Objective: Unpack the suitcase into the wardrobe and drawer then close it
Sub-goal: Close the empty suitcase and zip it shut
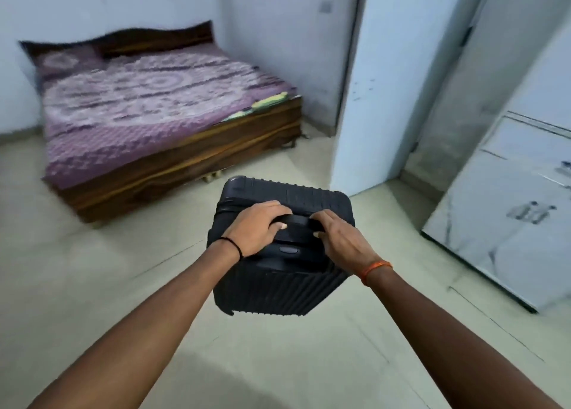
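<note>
**Head view: both hands gripping the suitcase handle in a bedroom**

The head camera is looking down at a black ribbed suitcase (282,254) standing upright on the floor, just below the centre of the frame. Both hands are curling around its top carry handle (298,220): the left hand (258,228) is holding the handle's left end, the right hand (343,238) its right end, fingertips almost meeting across the strap. A black thread band (231,245) is circling the left wrist and an orange one (375,269) the right.

The pale beige tiled floor (92,285) is filling the lower half of the frame (thin joint lines are running diagonally across it). In the upper left a low wooden bed (185,158) is sitting against the wall corner, covered with a purple patterned sheet (148,99). A white wardrobe door (361,84) is standing open at upper right of centre, well apart from the suitcase, and a white marble-patterned cabinet (500,229) with small handles is occupying the right edge. The walls (278,22) are plain and pale. The picture is slightly blurred throughout.
</note>
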